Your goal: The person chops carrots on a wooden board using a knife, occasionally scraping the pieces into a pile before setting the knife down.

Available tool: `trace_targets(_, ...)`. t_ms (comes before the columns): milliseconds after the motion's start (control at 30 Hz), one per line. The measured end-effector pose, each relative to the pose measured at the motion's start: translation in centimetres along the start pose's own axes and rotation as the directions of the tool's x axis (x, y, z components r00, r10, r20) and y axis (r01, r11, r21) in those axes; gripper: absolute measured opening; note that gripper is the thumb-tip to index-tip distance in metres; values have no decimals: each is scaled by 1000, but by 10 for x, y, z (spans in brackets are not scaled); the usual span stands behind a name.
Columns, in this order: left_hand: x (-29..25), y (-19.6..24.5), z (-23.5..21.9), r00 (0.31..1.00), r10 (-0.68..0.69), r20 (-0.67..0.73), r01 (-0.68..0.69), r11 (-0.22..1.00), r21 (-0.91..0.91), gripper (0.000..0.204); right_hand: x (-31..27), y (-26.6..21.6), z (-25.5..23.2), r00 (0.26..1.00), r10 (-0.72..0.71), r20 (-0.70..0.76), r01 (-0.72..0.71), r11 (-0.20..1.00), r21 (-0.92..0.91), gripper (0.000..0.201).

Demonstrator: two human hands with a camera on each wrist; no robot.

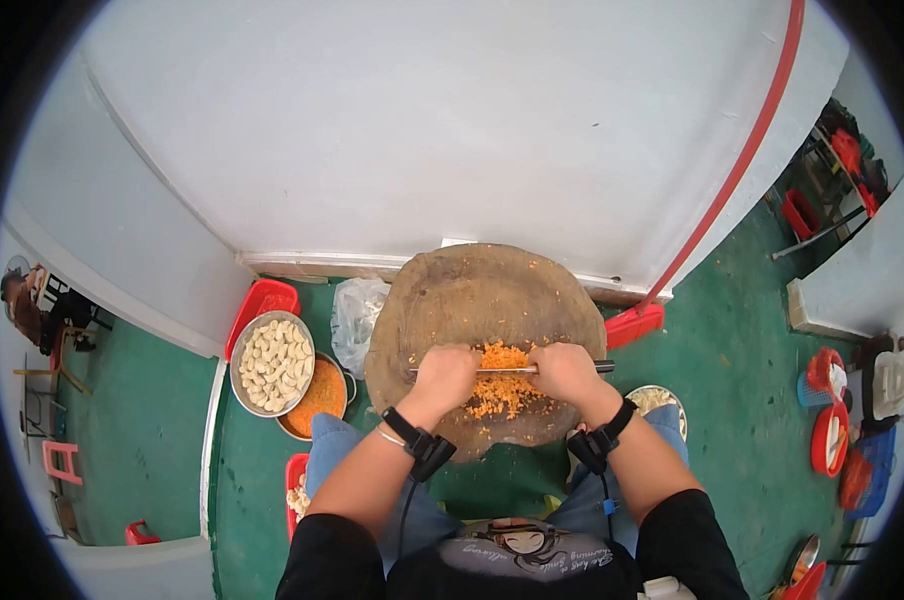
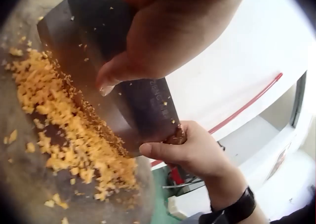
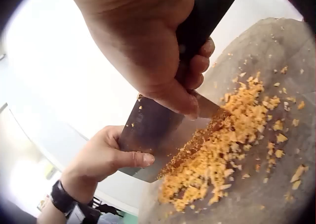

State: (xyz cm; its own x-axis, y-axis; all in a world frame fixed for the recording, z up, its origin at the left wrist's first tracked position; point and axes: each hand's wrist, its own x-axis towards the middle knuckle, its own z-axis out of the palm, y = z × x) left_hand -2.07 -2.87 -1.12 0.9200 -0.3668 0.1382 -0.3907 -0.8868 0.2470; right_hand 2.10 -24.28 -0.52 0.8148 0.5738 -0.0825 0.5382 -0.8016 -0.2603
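A cleaver lies across the round chopping block, its long axis running left to right in front of the person, handle end pointing to their right, with the blade standing on edge and the cutting edge down in a heap of chopped carrot. The right hand grips the dark handle, fingers curled tight round it. The left hand presses on the back of the blade at the far end, thumb against the flat; whether its fingers curl over the spine is hard to make out.

From the head view the blade shows only as a thin line, mostly hidden by both hands. A bowl of dumplings sits on the green floor to the left, over a pot of orange filling that it partly covers.
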Motion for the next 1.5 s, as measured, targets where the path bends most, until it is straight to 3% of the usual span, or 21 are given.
trace_targets(233, 0, 6, -20, 1000, 21, -20, -20, 1000, 22, 5, -4, -5, -9, 1000, -5, -9, 5, 1000, -5, 18)
trace_targets(333, 0, 4, -2, 999, 8, 52, -10, 1000, 24, 5, -4, -4, -1, 998, 16, 67, -15, 1000, -21, 20)
trace_targets(733, -9, 8, -9, 996, 69, -54, -69, 998, -2, 3, -7, -8, -12, 999, -2, 49, 2, 1000, -1, 14)
trace_targets(833, -12, 6, 3, 999, 50, -1, -50, 998, 25, 2, -12, -6, 0, 998, -5, 64, 5, 1000, 2, 16)
trace_targets(933, -7, 5, -3, 999, 39, 15, -39, 999, 32, 3, -4, -1, 1, 999, -47, -13, 47, 999, -17, 17)
trace_targets(1033, -10, 6, -10, 998, 50, -42, -49, 999, 15, 4, -7, -7, -2, 1000, -10, 20, 10, 1000, -7, 17)
trace_targets(1133, -4, 2, -2, 998, 30, 51, -32, 999, 31, 4, -6, -6, 4, 1000, -22, 8, 22, 1000, -2, 17)
trace_targets(1267, -11, 2, -15, 999, 28, 20, -28, 1000, -4, 5, -9, -13, -9, 999, -39, 24, 38, 999, 11, 17)
trace_targets(1367, -15, 2, -12, 994, 19, 103, -16, 999, -32, 5, -7, -9, 3, 997, -72, 39, 71, 997, 31, 17)
trace_targets(1500, -11, 3, -20, 999, 41, 14, -41, 999, -2, 4, -7, -13, -10, 999, -45, 19, 45, 999, 21, 18)
